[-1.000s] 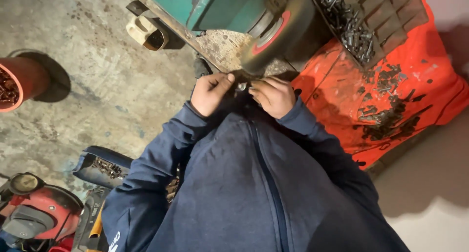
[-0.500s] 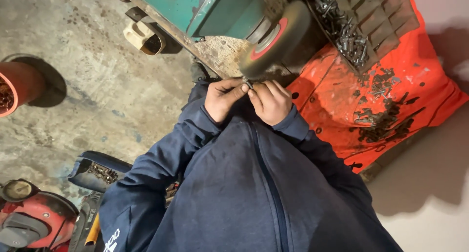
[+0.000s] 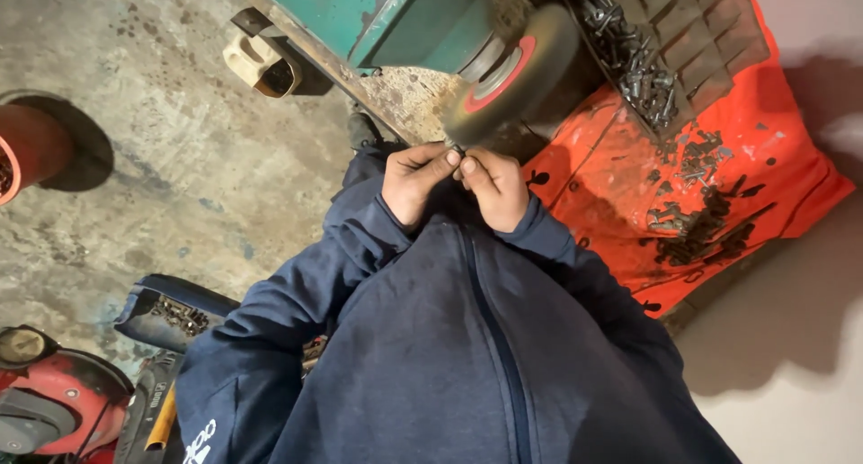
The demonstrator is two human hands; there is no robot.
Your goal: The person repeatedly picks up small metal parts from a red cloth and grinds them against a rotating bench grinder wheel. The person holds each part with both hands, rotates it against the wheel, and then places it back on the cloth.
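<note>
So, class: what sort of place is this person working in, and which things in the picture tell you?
Probably a metal workshop or garage. A green bench grinder with a wire wheel stands over a stained concrete floor, loose bolts fill a tray, and both hands, left hand and right hand, hold a small part at the wheel.

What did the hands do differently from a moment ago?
Both hands moved up toward the wire wheel. The left hand and right hand now pinch a small dark piece together just below the wheel's rim; earlier they sat lower and slightly apart. The green machine, orange cloth and tray of bolts stayed put.
</note>
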